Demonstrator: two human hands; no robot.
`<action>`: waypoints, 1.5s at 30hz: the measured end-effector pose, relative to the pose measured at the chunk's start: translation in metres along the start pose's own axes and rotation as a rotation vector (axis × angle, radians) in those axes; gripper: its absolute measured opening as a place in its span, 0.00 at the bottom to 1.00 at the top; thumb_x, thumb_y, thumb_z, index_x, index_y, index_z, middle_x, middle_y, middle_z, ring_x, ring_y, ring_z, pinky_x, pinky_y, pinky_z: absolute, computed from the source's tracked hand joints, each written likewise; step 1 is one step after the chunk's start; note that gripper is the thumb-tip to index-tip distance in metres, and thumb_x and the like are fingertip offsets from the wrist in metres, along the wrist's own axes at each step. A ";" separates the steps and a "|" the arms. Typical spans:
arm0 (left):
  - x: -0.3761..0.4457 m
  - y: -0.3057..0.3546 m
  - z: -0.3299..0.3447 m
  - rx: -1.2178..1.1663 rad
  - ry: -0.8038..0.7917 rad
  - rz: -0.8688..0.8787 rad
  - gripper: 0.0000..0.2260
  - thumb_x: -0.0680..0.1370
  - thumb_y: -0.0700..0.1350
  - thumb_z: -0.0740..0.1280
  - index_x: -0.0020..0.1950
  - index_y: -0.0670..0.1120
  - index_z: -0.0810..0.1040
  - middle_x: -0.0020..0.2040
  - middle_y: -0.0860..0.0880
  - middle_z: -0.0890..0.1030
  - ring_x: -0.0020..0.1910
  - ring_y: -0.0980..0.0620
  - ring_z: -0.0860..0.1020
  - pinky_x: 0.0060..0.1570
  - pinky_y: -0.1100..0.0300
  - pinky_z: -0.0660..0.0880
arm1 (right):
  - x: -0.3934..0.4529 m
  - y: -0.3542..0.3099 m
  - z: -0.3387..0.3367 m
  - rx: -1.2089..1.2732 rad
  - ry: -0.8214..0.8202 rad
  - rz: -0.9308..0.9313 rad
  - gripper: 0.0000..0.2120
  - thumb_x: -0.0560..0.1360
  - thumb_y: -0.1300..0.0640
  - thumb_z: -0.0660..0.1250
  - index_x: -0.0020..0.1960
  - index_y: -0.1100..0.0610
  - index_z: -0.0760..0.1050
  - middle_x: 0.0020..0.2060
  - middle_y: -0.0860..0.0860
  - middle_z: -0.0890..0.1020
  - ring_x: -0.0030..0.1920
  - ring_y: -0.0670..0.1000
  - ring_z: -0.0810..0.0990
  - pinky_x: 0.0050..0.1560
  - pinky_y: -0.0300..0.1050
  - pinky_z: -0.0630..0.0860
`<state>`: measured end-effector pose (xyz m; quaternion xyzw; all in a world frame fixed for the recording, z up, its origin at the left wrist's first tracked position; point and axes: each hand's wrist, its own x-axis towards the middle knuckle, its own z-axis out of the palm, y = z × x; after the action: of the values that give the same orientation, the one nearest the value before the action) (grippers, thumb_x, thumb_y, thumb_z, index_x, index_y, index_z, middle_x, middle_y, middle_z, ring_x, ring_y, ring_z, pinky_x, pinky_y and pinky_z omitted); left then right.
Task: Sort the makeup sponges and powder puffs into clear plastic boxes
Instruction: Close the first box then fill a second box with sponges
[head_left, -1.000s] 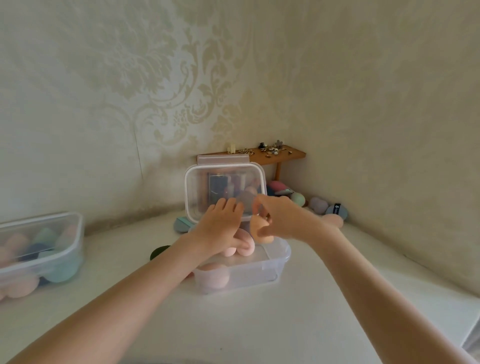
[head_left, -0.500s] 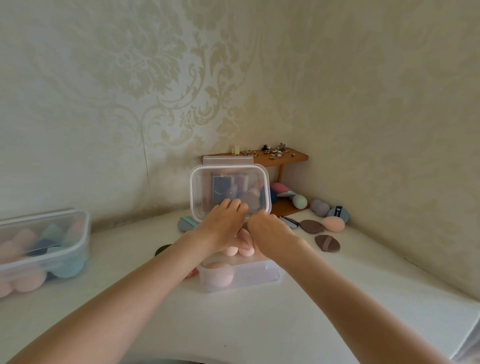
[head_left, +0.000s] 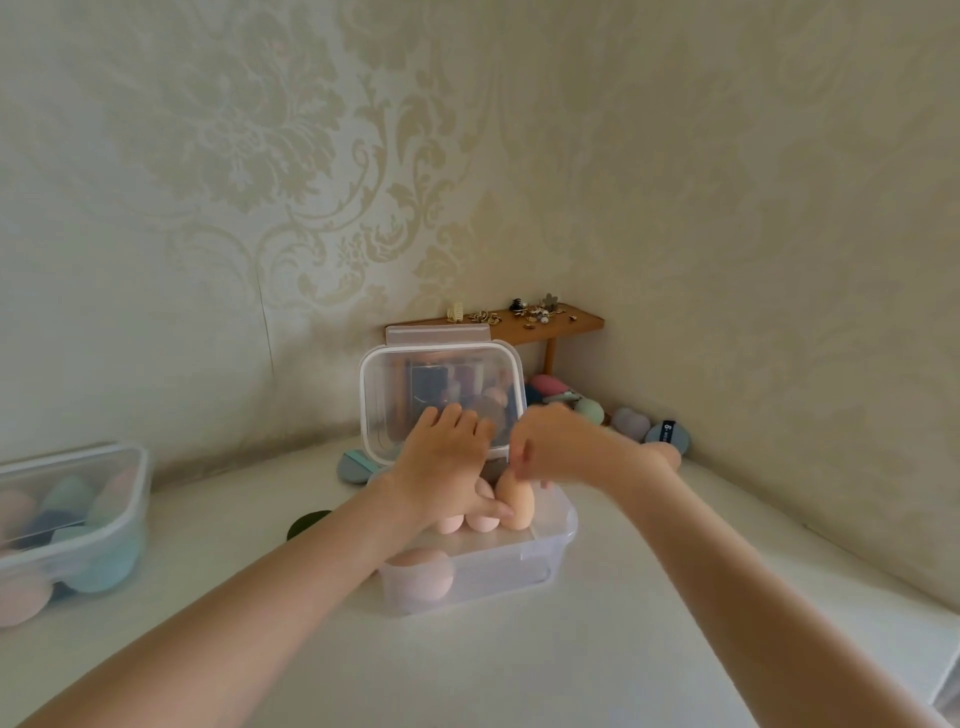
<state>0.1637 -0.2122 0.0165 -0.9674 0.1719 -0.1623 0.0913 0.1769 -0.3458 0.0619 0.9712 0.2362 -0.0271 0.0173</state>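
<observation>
Peach, egg-shaped makeup sponge (head_left: 517, 503) stands upright under our right hand (head_left: 563, 449), whose fingertips pinch its top, inside the clear plastic box (head_left: 545, 564) beneath both hands. Our left hand (head_left: 447, 467) lies with fingers straight over the pink sponges (head_left: 467, 521) beside it. Beyond our hands the box's transparent lid (head_left: 441, 384) stands raised. Far off our left hand sits a second clear box of sponges (head_left: 67, 525).

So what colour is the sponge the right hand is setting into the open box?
Peach-orange sponge; the head view shows it best.
</observation>
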 end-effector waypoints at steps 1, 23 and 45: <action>0.000 -0.001 0.001 0.002 0.009 0.010 0.34 0.69 0.71 0.61 0.60 0.44 0.68 0.59 0.47 0.73 0.58 0.47 0.69 0.58 0.56 0.64 | 0.002 0.012 -0.005 0.047 0.086 0.058 0.09 0.76 0.62 0.59 0.40 0.61 0.76 0.40 0.55 0.79 0.39 0.52 0.76 0.38 0.39 0.72; 0.000 -0.003 0.013 -0.065 -0.006 -0.004 0.36 0.68 0.71 0.61 0.66 0.46 0.66 0.63 0.47 0.72 0.61 0.47 0.68 0.57 0.55 0.63 | -0.010 0.012 -0.016 1.620 -0.039 -0.089 0.08 0.72 0.59 0.67 0.50 0.59 0.76 0.44 0.54 0.82 0.42 0.50 0.80 0.48 0.41 0.76; -0.041 -0.032 -0.039 -0.395 -0.635 0.012 0.14 0.74 0.52 0.68 0.58 0.51 0.77 0.48 0.54 0.76 0.48 0.51 0.75 0.44 0.61 0.71 | -0.004 -0.024 0.033 1.849 -0.212 0.268 0.07 0.76 0.58 0.59 0.54 0.56 0.66 0.48 0.54 0.75 0.49 0.53 0.75 0.59 0.46 0.69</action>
<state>0.1237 -0.1731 0.0490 -0.9675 0.1685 0.1825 -0.0473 0.1612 -0.3276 0.0290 0.6112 0.0045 -0.2900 -0.7365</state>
